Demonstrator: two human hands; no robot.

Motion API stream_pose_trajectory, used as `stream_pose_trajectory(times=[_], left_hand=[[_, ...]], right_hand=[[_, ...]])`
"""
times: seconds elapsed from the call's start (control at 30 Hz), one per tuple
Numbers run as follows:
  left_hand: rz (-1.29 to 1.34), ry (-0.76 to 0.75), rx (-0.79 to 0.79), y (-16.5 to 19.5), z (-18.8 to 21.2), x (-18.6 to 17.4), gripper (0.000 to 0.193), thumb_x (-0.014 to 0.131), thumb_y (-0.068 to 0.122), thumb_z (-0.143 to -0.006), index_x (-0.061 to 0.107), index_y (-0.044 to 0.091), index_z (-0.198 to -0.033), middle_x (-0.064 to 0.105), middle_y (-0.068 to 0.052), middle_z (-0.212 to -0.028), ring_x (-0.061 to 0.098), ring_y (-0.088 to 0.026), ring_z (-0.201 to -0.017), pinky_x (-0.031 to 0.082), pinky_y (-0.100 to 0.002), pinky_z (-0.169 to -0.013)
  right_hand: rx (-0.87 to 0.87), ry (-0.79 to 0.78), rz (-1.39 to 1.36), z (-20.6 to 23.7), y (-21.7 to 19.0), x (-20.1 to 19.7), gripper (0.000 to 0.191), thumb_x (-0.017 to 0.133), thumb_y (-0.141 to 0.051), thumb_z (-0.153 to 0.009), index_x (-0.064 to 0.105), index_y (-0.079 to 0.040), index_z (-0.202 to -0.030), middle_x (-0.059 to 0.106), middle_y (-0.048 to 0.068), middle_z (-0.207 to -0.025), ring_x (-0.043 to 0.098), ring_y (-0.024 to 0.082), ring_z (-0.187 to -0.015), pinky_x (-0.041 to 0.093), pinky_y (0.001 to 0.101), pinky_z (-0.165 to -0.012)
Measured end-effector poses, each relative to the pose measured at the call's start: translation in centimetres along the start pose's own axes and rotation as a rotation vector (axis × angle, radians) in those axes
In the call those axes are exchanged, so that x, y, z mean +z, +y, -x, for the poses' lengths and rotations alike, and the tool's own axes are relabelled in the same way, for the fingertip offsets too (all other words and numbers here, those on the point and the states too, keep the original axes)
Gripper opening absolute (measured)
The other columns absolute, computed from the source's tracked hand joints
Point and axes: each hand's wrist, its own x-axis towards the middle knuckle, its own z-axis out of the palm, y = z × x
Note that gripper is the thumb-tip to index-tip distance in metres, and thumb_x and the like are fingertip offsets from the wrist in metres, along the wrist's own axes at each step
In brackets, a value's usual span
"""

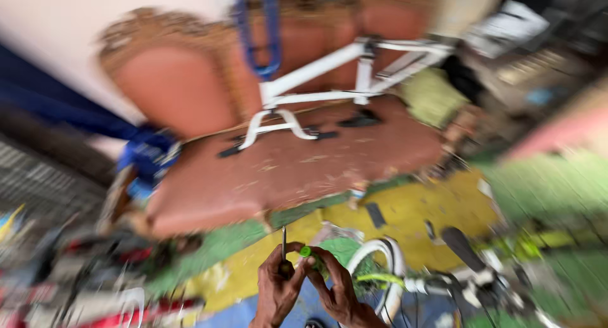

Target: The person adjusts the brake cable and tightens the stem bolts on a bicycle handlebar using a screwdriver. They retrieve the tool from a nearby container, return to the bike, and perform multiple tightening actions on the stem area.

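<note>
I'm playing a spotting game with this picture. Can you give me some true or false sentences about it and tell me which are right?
1. A white bicycle frame lies on a worn reddish sofa. True.
2. The left hand holds a thin metal tool that points up. True.
3. The right hand is far from the left hand. False: the two hands are close together at the bottom of the picture.
4. The small piece at the right hand's fingertips is red. False: it is bright green.
5. The floor under the sofa has yellow and green patches. True.
</note>
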Motion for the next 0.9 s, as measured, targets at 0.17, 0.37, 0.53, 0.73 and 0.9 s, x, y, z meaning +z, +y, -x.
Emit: stream_pose_trajectory(times=[0.17,0.37,0.53,0.73,0.9], left_hand=[[-0.116,-0.43,0.046,0.0,-6.1,3.3,0.038,0.084,0.019,-0.081,0.079,0.013,-0.118,0.03,0.004,-0.055,0.027,-0.007,-0.05,0.024,-0.029,-0.047],[-0.073,-0.906,0.353,-2.4,-9.0,6.0,0.034,0.083,0.019,-0.084,0.077,0.009,-0.116,0.068,-0.002,-0.081,0.047,-0.007,-0.06,0.043,-0.026,-0.051],[-0.086,-1.266,0.373,-4.2,-9.3,7.3,0.031,0.08,0.021,-0.086,0.078,0.007,-0.113,0.083,-0.008,-0.1,0.066,-0.012,-0.066,0.055,-0.027,-0.058],[-0.089,-1.622,0.406,-5.4,-8.5,11.8,0.035,0.08,0.026,-0.087,0.078,0.004,-0.115,0.082,-0.01,-0.103,0.078,-0.015,-0.083,0.061,-0.028,-0.07],[-0.369,-1.789,0.379,-4.9,-7.9,15.6,0.036,0.078,0.03,-0.087,0.077,0.007,-0.115,0.079,-0.01,-0.097,0.073,-0.021,-0.075,0.058,-0.034,-0.069]], right_hand=[[0.013,0.253,0.068,0.1,1.3,-2.6,0.036,0.055,-0.021,-0.105,0.056,-0.004,-0.136,0.07,0.018,-0.117,0.071,0.032,-0.105,0.055,0.0406,-0.091],[0.118,0.582,0.32,4.7,2.4,-0.5,0.038,0.056,-0.018,-0.107,0.052,-0.001,-0.14,0.064,0.023,-0.129,0.066,0.039,-0.117,0.052,0.0472,-0.097],[0.337,0.821,0.244,7.7,0.1,3.6,0.042,0.057,-0.021,-0.102,0.051,-0.002,-0.14,0.068,0.021,-0.126,0.069,0.036,-0.114,0.055,0.0448,-0.094],[0.545,1.037,0.156,10.5,-0.1,5.2,0.042,0.056,-0.026,-0.101,0.054,-0.004,-0.136,0.072,0.019,-0.119,0.071,0.033,-0.108,0.056,0.0425,-0.092],[0.506,1.069,0.249,12.5,1.5,4.3,0.045,0.056,-0.03,-0.103,0.054,-0.002,-0.138,0.069,0.021,-0.123,0.069,0.035,-0.114,0.053,0.0443,-0.095]])
